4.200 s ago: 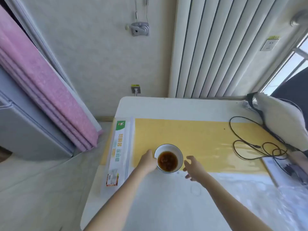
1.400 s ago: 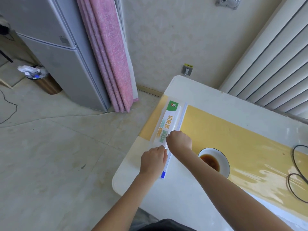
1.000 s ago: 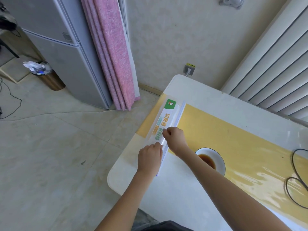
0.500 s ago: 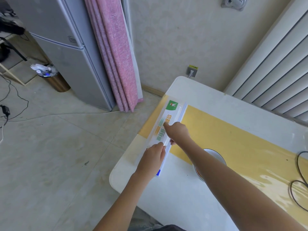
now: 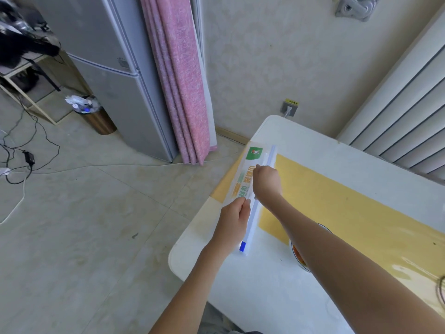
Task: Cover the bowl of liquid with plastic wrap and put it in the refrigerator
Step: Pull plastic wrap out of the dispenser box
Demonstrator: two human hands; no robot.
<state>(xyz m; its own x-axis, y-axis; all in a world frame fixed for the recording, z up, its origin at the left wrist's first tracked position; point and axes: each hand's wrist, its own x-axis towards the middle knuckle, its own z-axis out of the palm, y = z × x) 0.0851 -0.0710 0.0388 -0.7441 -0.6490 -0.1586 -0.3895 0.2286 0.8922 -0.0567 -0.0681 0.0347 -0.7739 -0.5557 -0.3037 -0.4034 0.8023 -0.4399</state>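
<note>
Both hands work on the plastic wrap box (image 5: 243, 186) at the table's (image 5: 265, 285) left edge: the left hand (image 5: 233, 222) grips its near part, the right hand (image 5: 266, 183) pinches farther along. The right forearm mostly hides the bowl (image 5: 297, 257).

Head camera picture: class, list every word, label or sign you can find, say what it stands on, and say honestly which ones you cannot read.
Long white plastic-wrap box: large orange and green Chinese characters, partly hidden by the hands, too blurred to quote.
Green logo square at the box's far end: unreadable.
Small yellow sticker above the grey wall socket: too small.
Label on the grey refrigerator: too small.
</note>
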